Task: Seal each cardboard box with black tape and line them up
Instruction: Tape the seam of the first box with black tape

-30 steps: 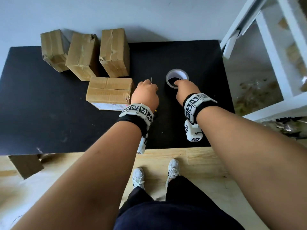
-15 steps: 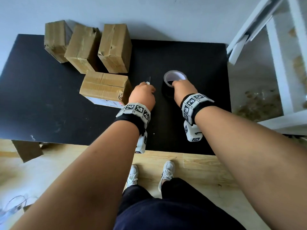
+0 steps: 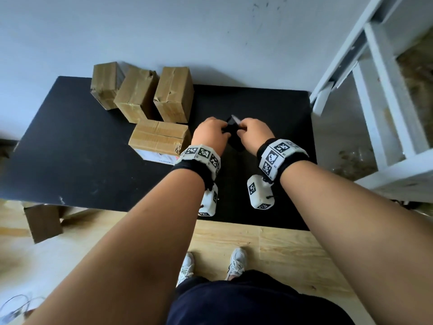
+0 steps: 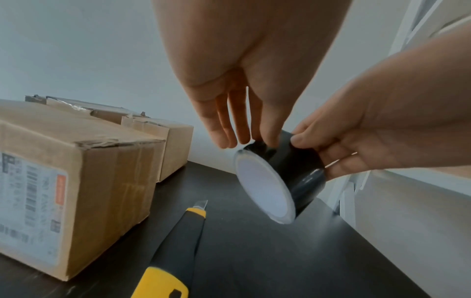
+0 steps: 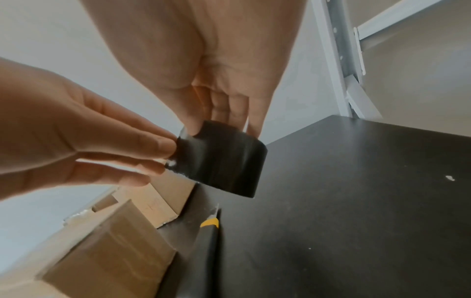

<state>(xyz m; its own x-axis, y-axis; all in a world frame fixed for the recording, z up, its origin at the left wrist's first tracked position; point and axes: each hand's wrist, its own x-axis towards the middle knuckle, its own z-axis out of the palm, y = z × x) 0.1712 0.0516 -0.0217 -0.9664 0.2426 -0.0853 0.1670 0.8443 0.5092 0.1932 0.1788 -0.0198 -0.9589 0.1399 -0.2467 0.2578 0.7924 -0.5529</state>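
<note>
Left wrist view: the roll of black tape (image 4: 293,173) is held off the table by both hands, with no strip pulled yet.

The roll is gripped by the right hand (image 4: 377,129), fingers curled around its rim, while its outer face is pinched by the fingertips of the left hand (image 5: 84,141), apparently in search of the free end. A yellow-and-black utility knife (image 4: 178,238) lies on the black table (image 3: 70,148) beneath. Four cardboard boxes (image 3: 159,139) are clustered unevenly to the left; no black tape is seen on any, so sealing and lining up are judged still entirely undone.
</note>
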